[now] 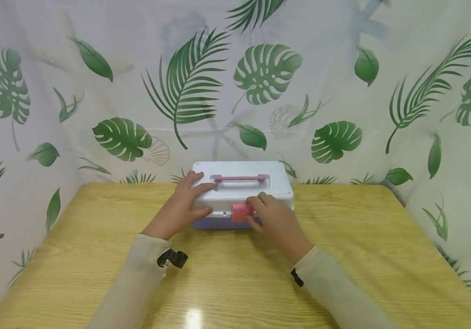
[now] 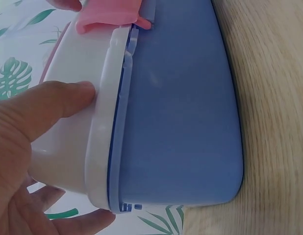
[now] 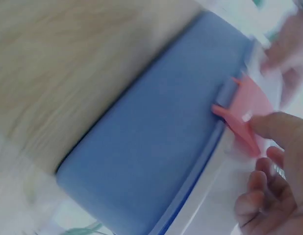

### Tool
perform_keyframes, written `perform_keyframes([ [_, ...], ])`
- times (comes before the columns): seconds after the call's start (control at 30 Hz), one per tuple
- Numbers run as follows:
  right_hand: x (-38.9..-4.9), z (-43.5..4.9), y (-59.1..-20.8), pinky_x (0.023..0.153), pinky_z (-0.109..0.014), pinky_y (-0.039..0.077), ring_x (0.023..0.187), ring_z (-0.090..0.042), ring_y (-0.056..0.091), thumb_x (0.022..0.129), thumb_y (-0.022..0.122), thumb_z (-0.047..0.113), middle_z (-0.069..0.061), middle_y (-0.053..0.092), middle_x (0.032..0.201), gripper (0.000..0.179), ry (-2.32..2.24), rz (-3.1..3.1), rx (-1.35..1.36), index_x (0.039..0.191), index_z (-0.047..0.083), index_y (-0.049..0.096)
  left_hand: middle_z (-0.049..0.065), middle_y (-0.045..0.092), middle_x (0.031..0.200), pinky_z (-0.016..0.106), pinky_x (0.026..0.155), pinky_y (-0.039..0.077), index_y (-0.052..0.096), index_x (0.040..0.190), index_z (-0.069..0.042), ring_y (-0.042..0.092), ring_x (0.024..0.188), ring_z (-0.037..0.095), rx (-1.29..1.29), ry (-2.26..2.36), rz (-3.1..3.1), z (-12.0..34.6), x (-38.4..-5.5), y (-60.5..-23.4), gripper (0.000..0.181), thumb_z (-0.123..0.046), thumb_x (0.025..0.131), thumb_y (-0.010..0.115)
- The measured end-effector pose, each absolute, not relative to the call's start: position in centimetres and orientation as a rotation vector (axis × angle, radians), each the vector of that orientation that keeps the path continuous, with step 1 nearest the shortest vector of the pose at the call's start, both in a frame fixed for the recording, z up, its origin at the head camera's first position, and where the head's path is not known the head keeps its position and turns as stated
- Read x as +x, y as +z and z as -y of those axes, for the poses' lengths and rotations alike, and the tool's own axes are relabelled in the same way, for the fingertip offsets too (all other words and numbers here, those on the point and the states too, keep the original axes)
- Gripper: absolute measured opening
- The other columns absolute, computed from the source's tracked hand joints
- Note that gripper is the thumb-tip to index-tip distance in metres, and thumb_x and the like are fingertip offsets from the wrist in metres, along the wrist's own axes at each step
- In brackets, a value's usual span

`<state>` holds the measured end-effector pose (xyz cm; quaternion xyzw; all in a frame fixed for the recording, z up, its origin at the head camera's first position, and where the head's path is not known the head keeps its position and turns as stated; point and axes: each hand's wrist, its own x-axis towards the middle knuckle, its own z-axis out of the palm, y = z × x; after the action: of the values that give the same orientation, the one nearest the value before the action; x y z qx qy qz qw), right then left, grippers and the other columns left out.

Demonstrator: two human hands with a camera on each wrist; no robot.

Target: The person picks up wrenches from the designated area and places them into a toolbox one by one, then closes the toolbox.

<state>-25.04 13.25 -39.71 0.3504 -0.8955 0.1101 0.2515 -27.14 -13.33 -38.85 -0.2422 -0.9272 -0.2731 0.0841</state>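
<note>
A storage box [image 1: 214, 223] with a blue-purple base and a white lid [image 1: 245, 169] stands with the lid down. A pink carrying handle [image 1: 239, 178] lies in the lid's recess. My left hand [image 1: 182, 203] rests spread over the lid's left end, thumb [image 2: 68, 100] on its front face and the other fingers at the top and end. At the front middle, my right hand [image 1: 276, 221] pinches the pink latch [image 1: 240, 213] by its right side. The thumb [image 3: 276, 128] presses on the latch, beside a blue catch [image 3: 225, 93] on the base.
The box stands near the back of a wood-grain table [image 1: 219, 283]. Directly behind the table hangs a white cloth [image 1: 202, 137] printed with green leaves. A black strap [image 1: 172, 258] sits at the left sleeve's cuff, another dark strap [image 1: 297, 277] at the right.
</note>
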Motion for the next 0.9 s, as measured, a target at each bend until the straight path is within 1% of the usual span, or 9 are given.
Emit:
perform_keyframes([
  [0.07, -24.9, -13.1, -39.8, 0.060, -0.025, 0.047, 0.073, -0.016, 0.050, 0.083, 0.073, 0.016, -0.002, 0.052, 0.088, 0.027, 0.226, 2.370, 1.015, 0.105, 0.011, 0.059, 0.009, 0.026, 0.153, 0.057, 0.106, 0.033, 0.051, 0.136, -0.030, 0.010, 0.144, 0.033, -0.727, -0.813, 2.760, 13.3, -27.1, -38.9, 0.055, -0.033, 0.085, 0.072],
  [0.13, -24.8, -12.8, -39.8, 0.064, -0.027, 0.048, 0.078, -0.019, 0.049, 0.082, 0.075, 0.016, -0.004, 0.051, 0.092, 0.032, 0.169, 2.352, 1.061, 0.109, 0.011, 0.059, 0.010, 0.026, 0.153, 0.057, 0.107, 0.031, 0.051, 0.135, -0.030, 0.010, 0.144, 0.033, -0.732, -0.810, 2.750, 13.3, -27.1, -38.9, 0.055, -0.033, 0.084, 0.072],
  [0.23, -24.6, -12.4, -40.0, 0.070, -0.030, 0.050, 0.085, -0.022, 0.050, 0.079, 0.079, 0.022, -0.006, 0.050, 0.099, 0.045, 0.076, 2.380, 1.058, 0.115, 0.010, 0.056, 0.010, 0.027, 0.153, 0.057, 0.108, 0.029, 0.052, 0.135, -0.029, 0.011, 0.144, 0.034, -0.735, -0.804, 2.744, 13.3, -27.2, -38.9, 0.055, -0.033, 0.084, 0.072],
  [0.3, -24.4, -12.2, -40.2, 0.073, -0.032, 0.051, 0.088, -0.023, 0.052, 0.080, 0.077, 0.022, -0.007, 0.051, 0.103, 0.046, 0.002, 2.406, 1.045, 0.118, 0.009, 0.054, 0.010, 0.027, 0.153, 0.057, 0.108, 0.029, 0.051, 0.135, -0.029, 0.010, 0.144, 0.034, -0.731, -0.805, 2.749, 13.3, -27.1, -38.9, 0.055, -0.034, 0.084, 0.072],
  [0.33, -24.3, -12.1, -40.3, 0.074, -0.033, 0.052, 0.090, -0.023, 0.052, 0.082, 0.076, 0.022, -0.008, 0.051, 0.104, 0.046, -0.033, 2.417, 1.041, 0.119, 0.008, 0.053, 0.009, 0.027, 0.153, 0.057, 0.107, 0.030, 0.051, 0.136, -0.029, 0.010, 0.144, 0.034, -0.728, -0.805, 2.751, 13.3, -27.2, -39.0, 0.056, -0.034, 0.084, 0.072],
  [0.43, -24.2, -11.8, -40.7, 0.077, -0.033, 0.051, 0.094, -0.023, 0.050, 0.087, 0.069, 0.015, -0.008, 0.050, 0.107, 0.034, -0.131, 2.432, 1.048, 0.117, 0.010, 0.054, 0.009, 0.026, 0.153, 0.057, 0.105, 0.034, 0.050, 0.136, -0.030, 0.010, 0.144, 0.033, -0.715, -0.812, 2.757, 13.2, -27.2, -39.0, 0.056, -0.034, 0.085, 0.072],
  [0.6, -24.3, -11.7, -41.1, 0.076, -0.033, 0.049, 0.097, -0.023, 0.046, 0.087, 0.067, 0.010, -0.007, 0.049, 0.107, 0.025, -0.182, 2.416, 1.078, 0.110, 0.013, 0.055, 0.009, 0.027, 0.153, 0.056, 0.104, 0.037, 0.053, 0.133, -0.029, 0.011, 0.144, 0.034, -0.703, -0.789, 2.760, 13.1, -27.3, -39.1, 0.052, -0.033, 0.085, 0.071],
  [0.73, -24.4, -11.6, -41.5, 0.076, -0.032, 0.048, 0.097, -0.023, 0.046, 0.088, 0.065, 0.009, -0.006, 0.048, 0.106, 0.023, -0.180, 2.404, 1.080, 0.108, 0.013, 0.054, 0.009, 0.026, 0.153, 0.055, 0.106, 0.033, 0.055, 0.131, -0.028, 0.010, 0.144, 0.035, -0.713, -0.746, 2.765, 13.1, -27.2, -39.1, 0.049, -0.034, 0.085, 0.071],
  [0.9, -24.5, -11.1, -41.9, 0.070, -0.032, 0.045, 0.090, -0.024, 0.048, 0.090, 0.059, 0.005, -0.006, 0.048, 0.100, 0.018, -0.223, 2.351, 1.050, 0.105, 0.010, 0.050, 0.009, 0.025, 0.154, 0.055, 0.109, 0.030, 0.054, 0.134, -0.027, 0.009, 0.144, 0.034, -0.711, -0.729, 2.779, 13.0, -26.9, -38.9, 0.051, -0.034, 0.086, 0.070],
])
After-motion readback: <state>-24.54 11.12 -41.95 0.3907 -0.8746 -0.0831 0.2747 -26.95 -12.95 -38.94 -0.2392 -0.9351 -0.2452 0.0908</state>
